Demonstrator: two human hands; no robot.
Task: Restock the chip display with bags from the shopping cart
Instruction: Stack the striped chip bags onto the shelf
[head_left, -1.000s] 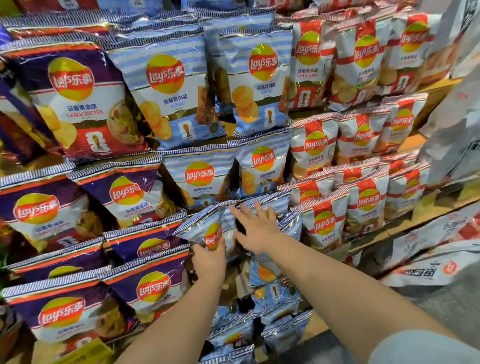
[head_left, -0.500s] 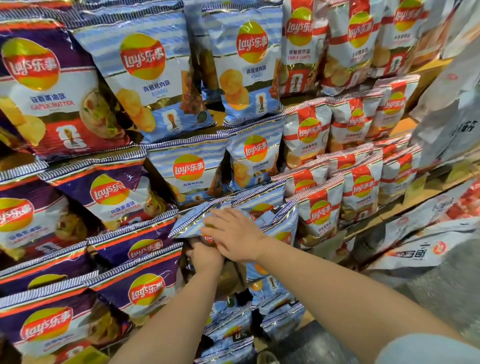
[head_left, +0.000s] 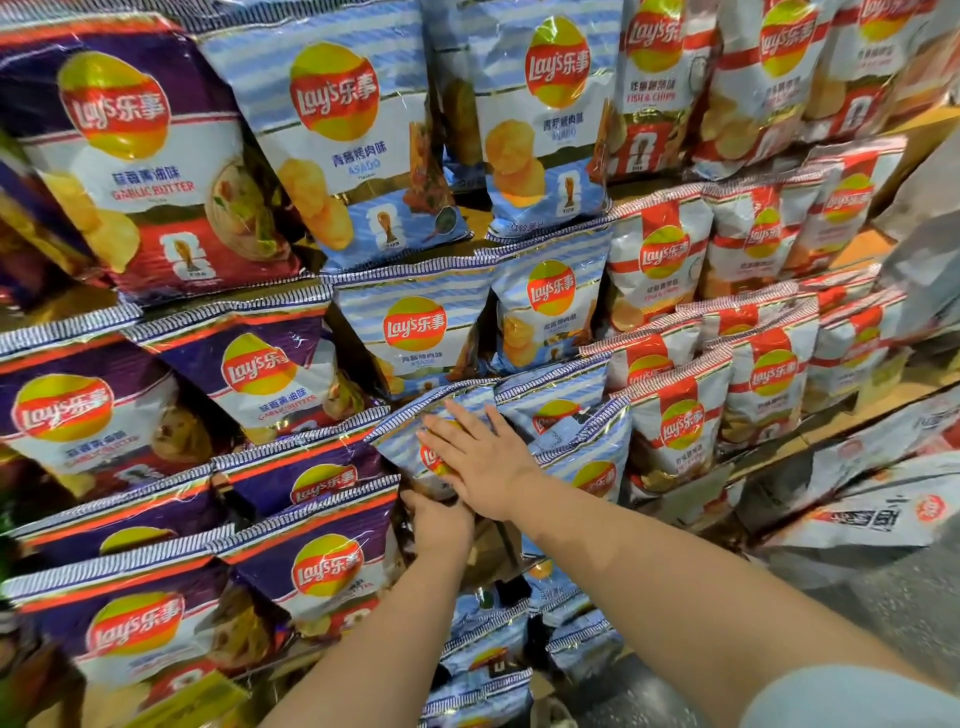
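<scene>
A blue-striped Lay's chip bag (head_left: 402, 439) lies tilted in the middle row of the chip display, between purple bags (head_left: 306, 480) on its left and other blue bags (head_left: 556, 410) on its right. My right hand (head_left: 480, 462) presses flat on its front with straight fingers. Just below, my left hand (head_left: 439, 527) grips the bag's lower edge; its fingers are partly hidden under my right hand. The shopping cart is out of view.
Purple garlic-butter bags (head_left: 130, 156) fill the left columns, blue bags (head_left: 415, 332) the middle, red-and-white bags (head_left: 675, 421) the right. Wooden shelf edges (head_left: 862, 244) show at right. More blue bags (head_left: 488, 654) sit low down. White-grey packages (head_left: 878, 514) lie at lower right by the floor.
My right hand slid left from the bag's side onto its front and now presses it flat. My left hand dropped lower under the bag. The view came closer to the shelves.
</scene>
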